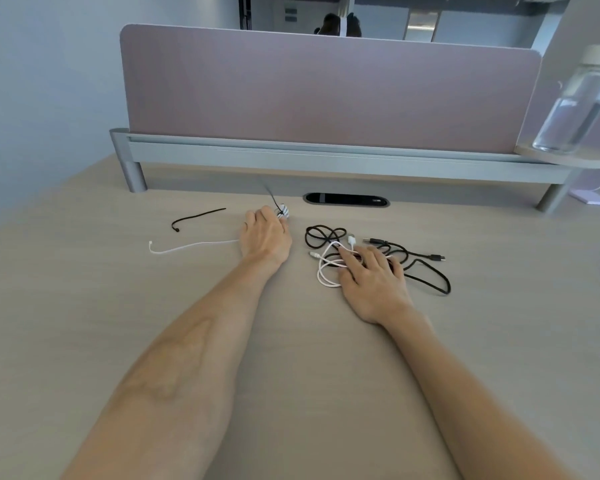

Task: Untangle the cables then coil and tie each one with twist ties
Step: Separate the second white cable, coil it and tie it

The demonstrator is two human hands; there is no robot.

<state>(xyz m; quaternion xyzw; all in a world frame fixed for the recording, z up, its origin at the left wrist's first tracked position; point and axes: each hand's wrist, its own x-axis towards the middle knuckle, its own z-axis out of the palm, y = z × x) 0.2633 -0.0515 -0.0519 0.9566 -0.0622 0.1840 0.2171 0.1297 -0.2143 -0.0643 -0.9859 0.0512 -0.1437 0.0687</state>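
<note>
My left hand (265, 237) grips a small white cable coil (282, 212) bound by a black twist tie whose ends stick up toward the back. A loose white tail (187, 247) of that cable trails left from under the hand. A spare black twist tie (196, 218) lies further left on the desk. My right hand (371, 275) rests flat, fingers spread, on a tangle of a white cable (326, 271) and a black cable (426, 271). The black cable's USB plugs lie to the right of my fingers.
A pink divider panel on a grey rail (326, 154) runs across the back of the wooden desk (291, 341). A black cable grommet (346, 199) sits just behind the cables. A clear water bottle (575, 105) stands on a small shelf at the right.
</note>
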